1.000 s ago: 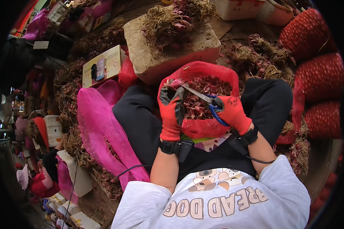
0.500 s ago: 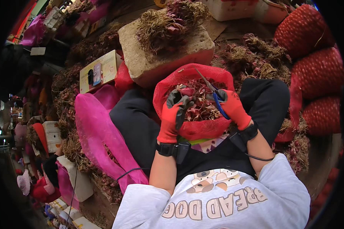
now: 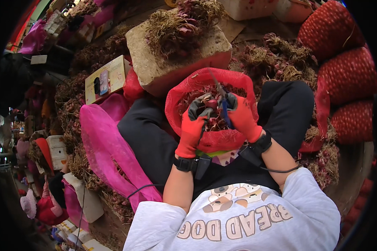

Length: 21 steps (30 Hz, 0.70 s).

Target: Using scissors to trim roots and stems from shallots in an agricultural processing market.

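Holding scissors [image 3: 225, 109], the right hand [image 3: 242, 113] crosses the bag rim [image 3: 171, 105] (gaping wide).

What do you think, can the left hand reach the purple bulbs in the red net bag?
Probably yes: the left hand is over the open red net bag, though that hand is busy holding one bulb.

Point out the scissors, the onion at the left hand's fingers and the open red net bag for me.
Scissors [image 3: 225, 108]: head view, on the blue handle.
Onion [image 3: 212, 103]: head view, on its rounded red side.
Red net bag [image 3: 220, 142]: head view, on its near wall.
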Each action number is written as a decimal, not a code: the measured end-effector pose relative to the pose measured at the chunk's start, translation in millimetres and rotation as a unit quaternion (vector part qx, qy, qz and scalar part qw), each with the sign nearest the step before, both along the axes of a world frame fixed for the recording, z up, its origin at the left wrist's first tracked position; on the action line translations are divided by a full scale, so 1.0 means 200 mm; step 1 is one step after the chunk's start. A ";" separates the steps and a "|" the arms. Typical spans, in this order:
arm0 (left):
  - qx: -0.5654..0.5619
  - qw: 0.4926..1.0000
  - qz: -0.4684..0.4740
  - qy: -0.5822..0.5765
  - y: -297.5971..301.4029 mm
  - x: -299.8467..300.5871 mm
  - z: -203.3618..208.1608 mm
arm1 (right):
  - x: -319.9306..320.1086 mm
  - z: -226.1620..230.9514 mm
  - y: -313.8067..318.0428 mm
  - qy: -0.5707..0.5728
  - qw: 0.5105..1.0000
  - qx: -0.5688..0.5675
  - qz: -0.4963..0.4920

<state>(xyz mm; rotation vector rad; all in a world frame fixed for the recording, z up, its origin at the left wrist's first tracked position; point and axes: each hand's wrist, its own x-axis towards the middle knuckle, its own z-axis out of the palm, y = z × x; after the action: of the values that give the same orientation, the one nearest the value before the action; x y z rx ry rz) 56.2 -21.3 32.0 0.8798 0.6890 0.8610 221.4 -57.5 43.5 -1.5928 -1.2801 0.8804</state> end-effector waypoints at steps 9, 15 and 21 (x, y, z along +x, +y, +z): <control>-0.020 1.000 -0.005 -0.017 0.01 -0.02 0.01 | 0.02 0.10 0.02 0.226 0.974 -0.013 0.021; 0.079 0.982 -0.021 0.168 -0.02 -0.04 -0.11 | 0.01 0.07 0.02 -0.159 0.972 0.147 0.088; 0.118 0.983 -0.027 0.136 -0.02 0.00 0.01 | 0.04 0.06 0.03 -0.096 0.991 0.062 0.070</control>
<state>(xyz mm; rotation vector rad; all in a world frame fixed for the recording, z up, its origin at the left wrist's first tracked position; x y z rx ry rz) 55.4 -25.2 33.1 1.2398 0.8059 0.7910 229.3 -51.6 55.3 -1.5321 -1.5685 0.7290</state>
